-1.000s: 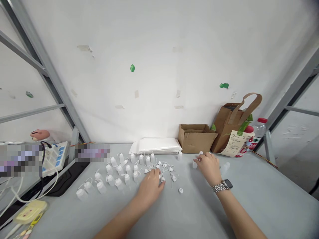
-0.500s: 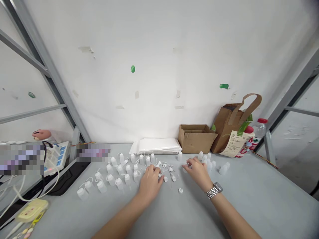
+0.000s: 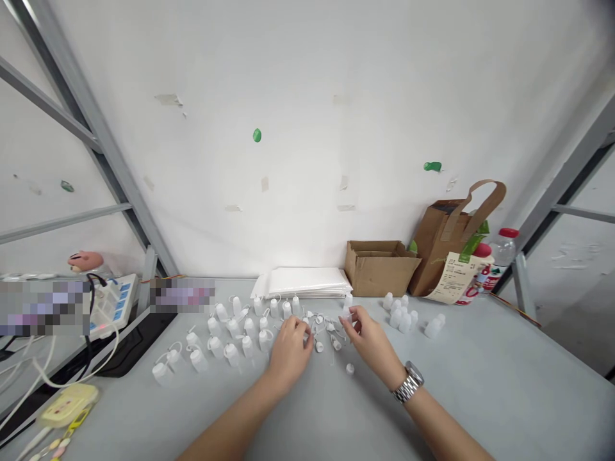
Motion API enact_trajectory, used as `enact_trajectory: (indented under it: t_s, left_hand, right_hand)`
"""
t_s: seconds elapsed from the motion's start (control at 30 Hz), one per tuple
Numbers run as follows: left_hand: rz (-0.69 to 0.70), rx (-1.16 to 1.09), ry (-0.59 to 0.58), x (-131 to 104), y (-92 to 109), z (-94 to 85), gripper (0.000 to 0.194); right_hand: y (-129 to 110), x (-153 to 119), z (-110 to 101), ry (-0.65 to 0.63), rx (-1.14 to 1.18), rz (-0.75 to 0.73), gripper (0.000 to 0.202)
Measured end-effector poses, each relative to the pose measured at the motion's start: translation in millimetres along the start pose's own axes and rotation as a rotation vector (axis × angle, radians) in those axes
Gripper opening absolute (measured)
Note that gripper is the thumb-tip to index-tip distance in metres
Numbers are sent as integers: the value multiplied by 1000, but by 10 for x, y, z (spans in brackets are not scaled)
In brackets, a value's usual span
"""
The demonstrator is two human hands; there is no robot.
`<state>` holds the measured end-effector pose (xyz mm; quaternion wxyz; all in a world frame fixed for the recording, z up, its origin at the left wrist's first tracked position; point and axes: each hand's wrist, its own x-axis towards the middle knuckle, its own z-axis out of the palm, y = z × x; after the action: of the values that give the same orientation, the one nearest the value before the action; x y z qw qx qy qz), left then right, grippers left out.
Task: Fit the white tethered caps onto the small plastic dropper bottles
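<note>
My left hand [image 3: 289,349] hovers over a loose pile of white caps with thin straps [image 3: 329,326], fingers curled together; whatever they hold is hidden. Across the pile, my right hand [image 3: 366,333] pinches a small translucent bottle between thumb and fingertips, mostly covered by the fingers. Several capped white bottles [image 3: 232,353] stand in loose rows left of my left hand, their straps looping out. A few uncapped bottles [image 3: 404,320] are grouped to the right of my right hand. One cap [image 3: 350,369] lies apart, nearer to me.
Flat white packets [image 3: 302,282] are stacked against the wall, beside an open cardboard box [image 3: 382,269]. A brown paper bag [image 3: 435,240] and a red-capped drink bottle [image 3: 503,253] stand at the back right. A power strip [image 3: 122,304], cables and a yellow case [image 3: 67,404] occupy the left.
My right hand has moved left from beside the uncapped bottles to the edge of the cap pile, bringing the small bottle. My left hand stays nearly in place.
</note>
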<state>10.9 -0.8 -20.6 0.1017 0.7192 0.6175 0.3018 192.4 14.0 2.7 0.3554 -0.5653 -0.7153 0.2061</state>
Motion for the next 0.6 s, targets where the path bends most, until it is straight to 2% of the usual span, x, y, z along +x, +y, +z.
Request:
enact_trajectory:
  t_s: [0.17,0.3,0.47,0.6]
  left_hand:
    - [-98,-257,74,53,20,-96,15]
    - [-150,-484,105,74,33,-109,20]
    - [-127,-654,91,51,47,-60,20]
    - [-97,-696,92,31,73,-66,19]
  right_hand:
    - [-96,-99,116,-87,203,-29,28]
    - [-122,-153,191,-115,252,-57,28]
    - [-138,-170,210,-126,239,-63,25]
    - [-164,-170,195,-130,254,-84,22]
